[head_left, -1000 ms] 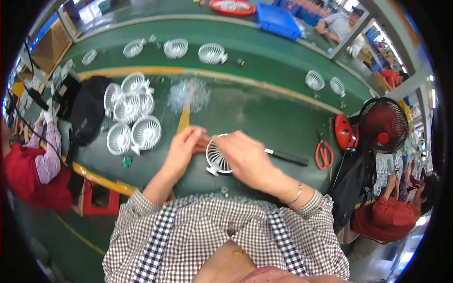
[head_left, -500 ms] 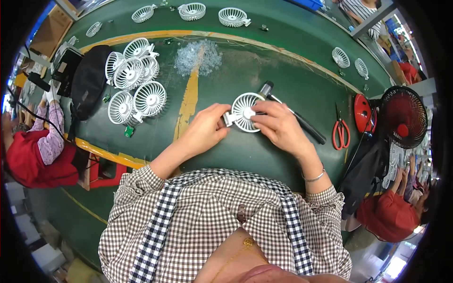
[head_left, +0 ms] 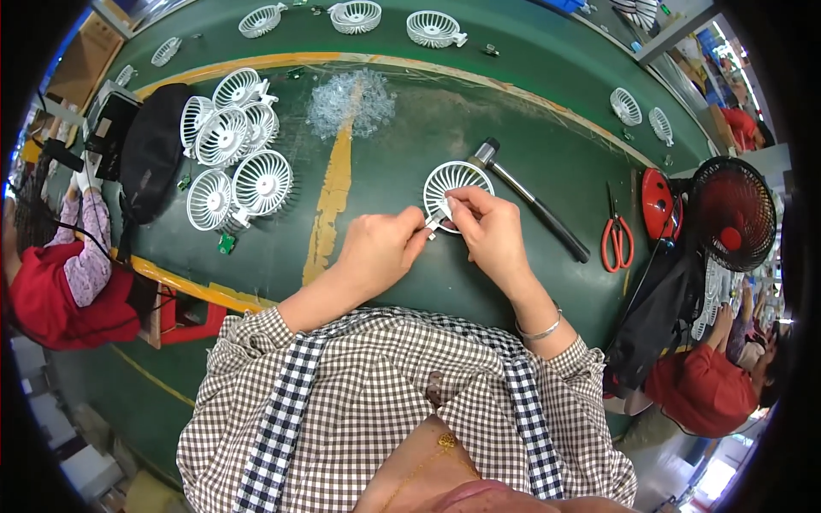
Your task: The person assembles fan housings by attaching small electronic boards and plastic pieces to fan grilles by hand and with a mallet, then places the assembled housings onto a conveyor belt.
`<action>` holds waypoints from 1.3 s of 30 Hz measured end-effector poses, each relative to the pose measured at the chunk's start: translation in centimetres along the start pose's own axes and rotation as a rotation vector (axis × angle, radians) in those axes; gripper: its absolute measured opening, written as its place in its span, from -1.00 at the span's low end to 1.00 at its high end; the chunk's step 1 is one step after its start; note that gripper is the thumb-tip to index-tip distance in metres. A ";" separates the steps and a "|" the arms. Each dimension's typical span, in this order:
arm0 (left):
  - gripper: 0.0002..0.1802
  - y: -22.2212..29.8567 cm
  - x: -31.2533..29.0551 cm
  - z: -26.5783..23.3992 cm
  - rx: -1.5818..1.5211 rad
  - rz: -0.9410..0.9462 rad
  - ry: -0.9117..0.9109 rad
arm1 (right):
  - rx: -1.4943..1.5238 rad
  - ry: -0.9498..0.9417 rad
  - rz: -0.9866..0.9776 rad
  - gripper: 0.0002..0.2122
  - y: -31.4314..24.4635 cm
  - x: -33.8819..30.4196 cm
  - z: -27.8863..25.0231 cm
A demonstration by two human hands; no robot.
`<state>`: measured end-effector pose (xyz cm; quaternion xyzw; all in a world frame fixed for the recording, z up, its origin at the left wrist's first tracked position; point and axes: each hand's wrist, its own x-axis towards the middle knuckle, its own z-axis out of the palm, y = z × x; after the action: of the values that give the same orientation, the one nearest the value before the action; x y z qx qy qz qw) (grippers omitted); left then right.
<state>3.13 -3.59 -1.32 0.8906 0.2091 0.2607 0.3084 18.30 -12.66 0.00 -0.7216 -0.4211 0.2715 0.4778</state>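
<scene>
A white round fan cage (head_left: pixel 457 175) with radial ribs is held just above the green worktable (head_left: pixel 402 291), its short neck pointing down toward me. My left hand (head_left: pixel 380 252) closes its thumb and fingers on the neck from the left. The right hand (head_left: pixel 487 227) pinches at the lower rim, where the cage meets the neck; its fingertips hide whatever small part may be there. Just beyond the cage lies a hammer (head_left: pixel 539 205) with a black handle, slanting down to the right. Red-handled pliers (head_left: pixel 617 244) rest farther right.
Several white fan cages (head_left: pixel 224 137) are grouped at left, with a small green circuit board (head_left: pixel 226 244) beside them. A heap of small clear pieces (head_left: pixel 351 103) lies at the back. More cages sit on the green conveyor belt (head_left: pixel 547 51). A black fan (head_left: pixel 731 214) stands right.
The cage has turned so its neck points down toward me. My right hand has shifted left and down, from the cage's middle to its lower rim; my left hand has moved slightly lower.
</scene>
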 end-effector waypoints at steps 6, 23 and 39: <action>-0.82 0.6 -0.2 -0.2 0.192 0.042 -0.078 | 0.083 0.026 0.046 -0.88 -0.5 -0.2 0.1; -0.68 -1.3 1.2 -0.7 -1.227 -0.828 -0.634 | -0.229 -0.139 -0.364 -0.88 1.0 -0.9 -0.6; -0.69 -0.7 0.2 -0.1 -1.155 -0.629 -0.138 | 0.532 -0.084 0.222 -0.81 -1.3 -3.4 -0.2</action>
<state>3.14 -2.94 -1.65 0.4931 0.2655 0.1707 0.8107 16.25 -15.48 1.26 -0.6009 -0.2728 0.4526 0.5997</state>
